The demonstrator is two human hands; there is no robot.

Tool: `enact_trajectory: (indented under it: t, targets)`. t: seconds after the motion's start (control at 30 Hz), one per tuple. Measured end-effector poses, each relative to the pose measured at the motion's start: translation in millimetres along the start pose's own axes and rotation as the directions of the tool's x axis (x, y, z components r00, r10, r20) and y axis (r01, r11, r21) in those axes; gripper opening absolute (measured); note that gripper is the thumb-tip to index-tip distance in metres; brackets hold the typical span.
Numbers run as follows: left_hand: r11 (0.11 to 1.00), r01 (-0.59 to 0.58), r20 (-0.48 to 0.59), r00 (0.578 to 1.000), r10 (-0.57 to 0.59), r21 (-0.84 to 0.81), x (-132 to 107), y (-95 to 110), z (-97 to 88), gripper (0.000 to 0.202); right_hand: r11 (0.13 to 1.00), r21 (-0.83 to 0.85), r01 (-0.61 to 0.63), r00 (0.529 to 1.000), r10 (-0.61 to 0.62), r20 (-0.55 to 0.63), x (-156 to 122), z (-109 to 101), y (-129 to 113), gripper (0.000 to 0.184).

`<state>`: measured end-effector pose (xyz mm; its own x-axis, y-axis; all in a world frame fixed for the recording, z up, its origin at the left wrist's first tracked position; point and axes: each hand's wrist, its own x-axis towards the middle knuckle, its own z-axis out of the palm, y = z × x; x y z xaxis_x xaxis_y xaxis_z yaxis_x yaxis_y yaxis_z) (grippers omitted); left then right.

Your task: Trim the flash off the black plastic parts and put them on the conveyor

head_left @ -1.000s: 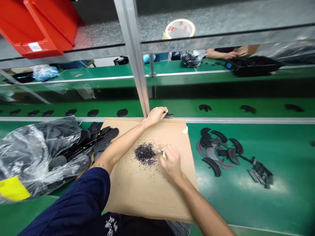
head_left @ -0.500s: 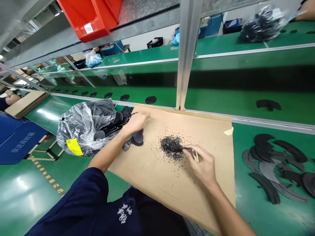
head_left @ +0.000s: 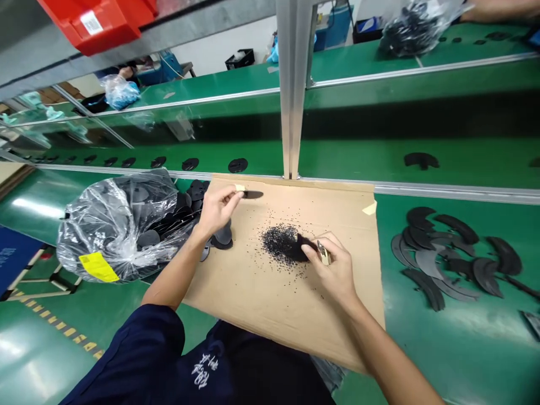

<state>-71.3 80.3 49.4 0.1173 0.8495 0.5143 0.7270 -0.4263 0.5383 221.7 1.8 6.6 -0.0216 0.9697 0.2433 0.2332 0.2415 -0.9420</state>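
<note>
My left hand [head_left: 218, 207] is closed in a pinch on a thin black disc [head_left: 253, 194], seen nearly edge-on above the far left of the cardboard sheet [head_left: 270, 315]. Pale yellow covers a fingertip of this hand. My right hand [head_left: 335, 269] is closed around a slim dark tool [head_left: 311, 246] with a silvery part, which looks like tweezers; its tip meets the pile of tiny black pieces [head_left: 278, 241], where the outline is hard to make out. Left of the cardboard, black discs [head_left: 223, 235] spill from a clear plastic bag [head_left: 122, 225] with a yellow label.
Curved black parts [head_left: 430, 261] lie on the green bench at right. Behind the cardboard, a metal post [head_left: 291, 95] rises beside a green belt with spaced black discs [head_left: 238, 165] and a curved part [head_left: 422, 160]. A red bin [head_left: 99, 25] hangs upper left. Another person's arm shows upper right.
My left hand has come away from the discs by the bag with a disc in its fingers. My right hand stays at the pile. The whole view has shifted.
</note>
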Motion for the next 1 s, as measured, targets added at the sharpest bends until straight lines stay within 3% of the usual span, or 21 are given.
enact_trajectory:
  t: [0.1, 0.2, 0.4, 0.6, 0.77, 1.0]
  targets:
    - [0.924, 0.028, 0.068, 0.998, -0.002, -0.382, -22.6, 30.4, 21.6, 0.029, 0.991, 0.074, -0.115, 0.993, 0.115, 0.011, 0.8, 1.2, -1.6, 0.050]
    - [0.839, 0.081, 0.142, 0.990, -0.005, -0.538, -42.3, 53.4, 41.4, 0.028, 0.953, 0.175, -0.248, 0.969, 0.245, 0.044, 1.5, 2.8, -2.0, 0.055]
    - [0.837, 0.187, 0.295, 0.955, -0.032, -0.514, -66.3, 65.0, 68.4, 0.031, 0.899, 0.256, -0.356, 0.934, 0.339, 0.110, -0.6, 7.3, -2.6, 0.049]
    - [0.907, 0.042, 0.222, 0.973, 0.058, -0.420, -72.2, 64.5, 72.9, 0.030, 0.917, 0.181, -0.356, 0.934, 0.354, 0.045, -5.1, 11.8, 1.2, 0.046]
    - [0.906, 0.061, 0.222, 0.974, 0.037, -0.419, -75.0, 63.6, 76.0, 0.031, 0.925, 0.153, -0.347, 0.937, 0.348, 0.022, -7.2, 15.7, 1.1, 0.045]
    - [0.770, 0.208, 0.321, 0.947, -0.004, -0.604, -81.9, 58.2, 83.7, 0.038, 0.951, 0.089, -0.296, 0.955, 0.294, 0.032, -8.5, 16.0, 0.7, 0.038]
